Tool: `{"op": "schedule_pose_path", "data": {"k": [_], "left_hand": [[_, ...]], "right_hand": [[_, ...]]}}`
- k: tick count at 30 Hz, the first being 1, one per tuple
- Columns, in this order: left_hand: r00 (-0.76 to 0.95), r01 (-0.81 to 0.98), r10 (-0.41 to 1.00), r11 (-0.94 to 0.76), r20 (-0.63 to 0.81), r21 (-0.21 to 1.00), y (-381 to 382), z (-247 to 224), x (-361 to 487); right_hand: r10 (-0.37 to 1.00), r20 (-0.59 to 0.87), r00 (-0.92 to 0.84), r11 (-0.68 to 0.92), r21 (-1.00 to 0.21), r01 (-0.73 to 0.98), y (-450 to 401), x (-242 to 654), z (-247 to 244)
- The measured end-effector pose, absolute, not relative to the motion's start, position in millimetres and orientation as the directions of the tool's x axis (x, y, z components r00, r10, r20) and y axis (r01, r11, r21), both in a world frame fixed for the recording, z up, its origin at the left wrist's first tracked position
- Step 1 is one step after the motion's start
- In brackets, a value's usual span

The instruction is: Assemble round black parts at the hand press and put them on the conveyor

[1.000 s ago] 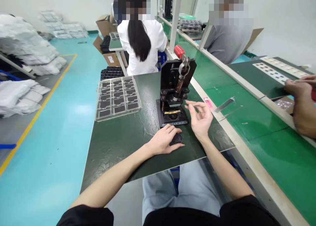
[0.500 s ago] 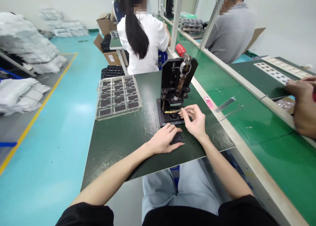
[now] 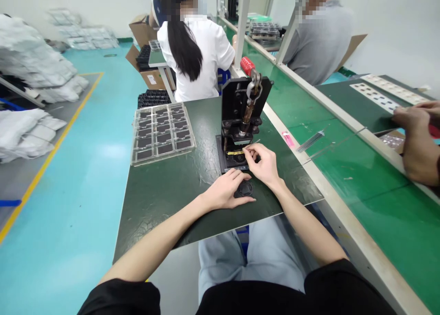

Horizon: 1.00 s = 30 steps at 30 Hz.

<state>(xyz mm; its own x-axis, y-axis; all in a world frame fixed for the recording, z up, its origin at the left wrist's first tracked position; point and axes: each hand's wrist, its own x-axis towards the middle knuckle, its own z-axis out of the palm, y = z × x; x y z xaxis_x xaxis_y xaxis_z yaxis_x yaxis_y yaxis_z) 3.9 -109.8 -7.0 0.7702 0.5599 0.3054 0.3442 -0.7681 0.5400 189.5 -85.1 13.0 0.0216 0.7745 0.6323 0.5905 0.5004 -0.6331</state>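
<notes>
A black hand press with a red handle stands on the dark green table. A yellow strip lies across its lower part. My right hand is at the front right of the press, its thumb and index finger pinched on a thin strip whose end sticks out past the fingers. My left hand rests on the table in front of the press, thumb and fingers curved apart around a round black part that lies flat on the tabletop.
A clear tray of dark flat pieces sits at the table's back left. Right of the table runs a green conveyor with thin strips and a pink item. Another person's hands are at the far right.
The view has shifted slightly. My right hand's fingers have closed in nearer the yellow strip. More of the round black part shows between my left thumb and fingers.
</notes>
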Motion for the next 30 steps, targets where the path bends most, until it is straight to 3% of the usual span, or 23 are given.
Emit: {"op": "schedule_pose_path", "data": {"k": [5,14,30], "left_hand": [[0.813,0.254,0.522,-0.716,0.257,0.650,-102,0,-3],[0.778,0.283,0.568,-0.700,0.270,0.656,-102,1,-3],[0.761,0.274,0.580,-0.695,0.292,0.665,-104,0,1]], "right_hand": [[0.755,0.600,0.265,0.456,-0.771,0.445,-107,197,12],[0.903,0.421,0.088,0.341,-0.825,0.450,-164,205,-3],[0.829,0.549,-0.111,0.496,-0.628,0.600,-163,202,4]]}}
